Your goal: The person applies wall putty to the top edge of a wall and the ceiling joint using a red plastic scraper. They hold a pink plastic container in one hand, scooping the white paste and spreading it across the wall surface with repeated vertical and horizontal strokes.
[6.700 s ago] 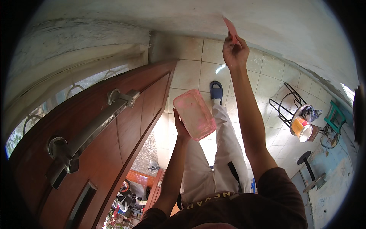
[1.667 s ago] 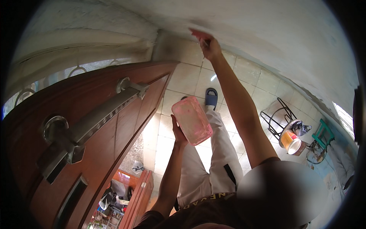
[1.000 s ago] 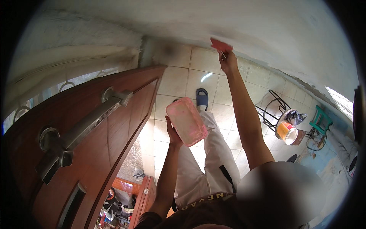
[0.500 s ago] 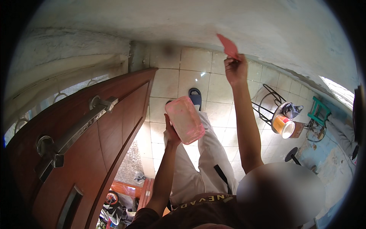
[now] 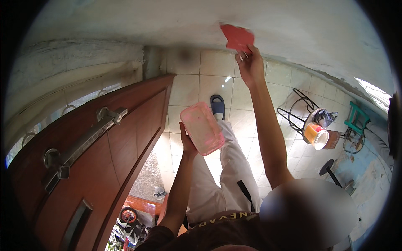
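Observation:
My right hand [image 5: 251, 66] is stretched out ahead and pinches a flat red putty spreader [image 5: 238, 37]. The spreader's far edge lies against or very close to the pale plastered wall [image 5: 176, 21]. My left hand [image 5: 187, 141] grips the left side of a pink rectangular plastic tub [image 5: 202, 129] in front of my legs. The tub holds a smooth whitish paste, with pink showing around its rim. The fingers under the tub are mostly hidden.
A brown wooden door [image 5: 121, 146] with a long metal handle [image 5: 86, 140] stands at the left. To the right, a stool [image 5: 310, 125] bears a yellow bucket [image 5: 316, 136] and a dark plastic bag [image 5: 325, 118]. Behind it is a green stool [image 5: 356, 119]. Pale tiles [image 5: 213, 85] cover the floor.
My right hand has moved slightly left and farther toward the wall. The red spreader has turned from nearly edge-on to show its broad face. The tub has barely shifted.

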A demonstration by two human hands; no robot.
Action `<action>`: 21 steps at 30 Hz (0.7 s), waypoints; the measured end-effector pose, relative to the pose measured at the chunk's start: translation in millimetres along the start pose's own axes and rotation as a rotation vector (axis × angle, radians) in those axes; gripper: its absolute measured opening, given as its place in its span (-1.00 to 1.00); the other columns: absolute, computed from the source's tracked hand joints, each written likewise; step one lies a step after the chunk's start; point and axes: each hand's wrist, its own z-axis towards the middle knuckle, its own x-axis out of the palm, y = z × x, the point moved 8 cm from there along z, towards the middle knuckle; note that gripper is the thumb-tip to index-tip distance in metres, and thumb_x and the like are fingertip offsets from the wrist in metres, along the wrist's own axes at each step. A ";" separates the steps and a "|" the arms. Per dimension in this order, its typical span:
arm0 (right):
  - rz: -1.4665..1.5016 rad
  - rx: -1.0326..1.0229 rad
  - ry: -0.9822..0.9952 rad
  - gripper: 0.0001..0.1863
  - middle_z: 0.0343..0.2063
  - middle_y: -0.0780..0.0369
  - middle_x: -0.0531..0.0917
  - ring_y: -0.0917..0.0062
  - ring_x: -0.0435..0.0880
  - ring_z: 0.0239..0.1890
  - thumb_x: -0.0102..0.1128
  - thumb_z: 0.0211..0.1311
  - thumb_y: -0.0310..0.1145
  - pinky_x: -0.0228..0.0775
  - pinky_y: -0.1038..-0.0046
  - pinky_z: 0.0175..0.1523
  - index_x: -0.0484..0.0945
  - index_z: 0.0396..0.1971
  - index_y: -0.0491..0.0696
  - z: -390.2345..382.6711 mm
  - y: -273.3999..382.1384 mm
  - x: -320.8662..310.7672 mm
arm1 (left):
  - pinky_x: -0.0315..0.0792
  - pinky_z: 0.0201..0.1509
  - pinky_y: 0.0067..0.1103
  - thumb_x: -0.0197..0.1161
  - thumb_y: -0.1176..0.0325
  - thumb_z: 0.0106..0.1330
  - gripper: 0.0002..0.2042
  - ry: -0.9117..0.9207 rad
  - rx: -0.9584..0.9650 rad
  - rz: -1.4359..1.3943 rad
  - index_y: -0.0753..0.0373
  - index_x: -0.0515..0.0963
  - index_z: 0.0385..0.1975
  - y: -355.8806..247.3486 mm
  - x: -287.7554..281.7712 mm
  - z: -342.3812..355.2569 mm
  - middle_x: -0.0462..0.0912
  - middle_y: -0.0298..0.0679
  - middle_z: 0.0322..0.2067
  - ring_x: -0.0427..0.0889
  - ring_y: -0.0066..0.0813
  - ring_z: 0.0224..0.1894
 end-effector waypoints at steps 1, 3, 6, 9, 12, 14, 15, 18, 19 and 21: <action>0.034 -0.019 0.023 -0.88 -0.28 0.27 0.61 0.57 0.53 -0.27 0.02 0.34 -0.39 0.34 0.49 -0.12 0.50 -0.21 -0.06 -14.4 9.7 -1.2 | 0.33 0.27 -0.29 -0.18 -0.38 0.31 -0.23 0.009 -0.005 0.003 0.12 0.20 0.31 1.3 2.8 0.1 0.35 -0.20 0.21 0.37 -0.24 0.23; -0.025 -0.026 -0.023 -0.87 -0.29 0.30 0.61 0.60 0.53 -0.27 0.04 0.32 -0.39 0.34 0.50 -0.13 0.51 -0.21 -0.06 -35.6 20.9 -20.8 | 0.32 0.28 -0.29 -0.17 -0.38 0.31 -0.23 0.024 -0.009 0.014 0.12 0.19 0.32 4.8 7.2 3.6 0.34 -0.21 0.22 0.36 -0.24 0.24; -0.231 -0.024 -0.060 -0.84 -0.29 0.32 0.62 0.64 0.52 -0.28 0.08 0.29 -0.37 0.32 0.53 -0.13 0.53 -0.19 -0.06 -42.7 15.5 -47.0 | 0.30 0.29 -0.29 -0.17 -0.38 0.30 -0.23 0.054 -0.002 0.021 0.11 0.18 0.33 11.7 12.7 10.5 0.31 -0.21 0.24 0.33 -0.24 0.26; -0.388 -0.039 -0.026 -0.82 -0.30 0.33 0.62 0.66 0.52 -0.29 0.09 0.28 -0.36 0.30 0.56 -0.13 0.55 -0.17 -0.07 -50.8 8.8 -44.6 | 0.27 0.31 -0.28 -0.16 -0.38 0.30 -0.22 0.081 0.043 0.023 0.11 0.17 0.34 7.5 25.6 12.7 0.29 -0.21 0.26 0.31 -0.24 0.27; -0.442 -0.067 0.104 -0.80 -0.28 0.32 0.63 0.64 0.55 -0.24 0.12 0.26 -0.37 0.32 0.54 -0.08 0.56 -0.16 -0.09 -69.9 4.7 -19.6 | 0.25 0.33 -0.28 -0.16 -0.38 0.29 -0.21 0.064 0.102 0.040 0.10 0.15 0.34 -5.2 39.6 9.1 0.29 -0.23 0.26 0.29 -0.24 0.28; -0.435 -0.069 0.181 -0.79 -0.26 0.32 0.63 0.65 0.56 -0.21 0.13 0.26 -0.39 0.35 0.53 -0.04 0.55 -0.14 -0.12 -93.6 4.5 3.2 | 0.23 0.34 -0.28 -0.15 -0.39 0.29 -0.21 0.055 0.105 -0.015 0.10 0.14 0.35 -15.8 43.3 7.7 0.28 -0.25 0.27 0.29 -0.24 0.29; -0.419 -0.060 0.199 -0.78 -0.25 0.32 0.63 0.67 0.56 -0.20 0.11 0.27 -0.41 0.36 0.53 -0.03 0.54 -0.12 -0.13 -109.2 4.8 16.4 | 0.24 0.33 -0.28 -0.16 -0.39 0.29 -0.22 0.066 0.152 -0.001 0.08 0.16 0.34 -25.7 48.7 7.3 0.29 -0.25 0.26 0.30 -0.25 0.28; -0.357 -0.032 0.236 -0.75 -0.23 0.30 0.62 0.65 0.57 -0.18 0.11 0.31 -0.40 0.40 0.50 -0.01 0.52 -0.08 -0.19 -136.9 -1.2 23.0 | 0.26 0.32 -0.31 -0.18 -0.38 0.30 -0.25 0.089 0.228 0.032 0.06 0.20 0.32 -48.2 60.3 8.9 0.31 -0.27 0.25 0.32 -0.28 0.27; -0.361 -0.011 0.196 -0.75 -0.24 0.30 0.62 0.65 0.57 -0.18 0.11 0.32 -0.39 0.40 0.50 -0.01 0.52 -0.08 -0.19 -151.0 -2.8 37.6 | 0.25 0.32 -0.32 -0.18 -0.38 0.31 -0.25 0.090 0.236 0.044 0.07 0.19 0.32 -59.5 56.9 7.3 0.32 -0.27 0.25 0.32 -0.30 0.26; -0.473 -0.047 0.124 -0.76 -0.29 0.33 0.61 0.69 0.55 -0.24 0.08 0.39 -0.32 0.39 0.57 -0.07 0.53 -0.14 -0.19 -168.6 -5.6 34.6 | 0.25 0.31 -0.36 -0.21 -0.36 0.33 -0.26 0.138 0.279 0.079 0.09 0.20 0.32 -74.6 63.4 8.0 0.33 -0.28 0.23 0.33 -0.33 0.25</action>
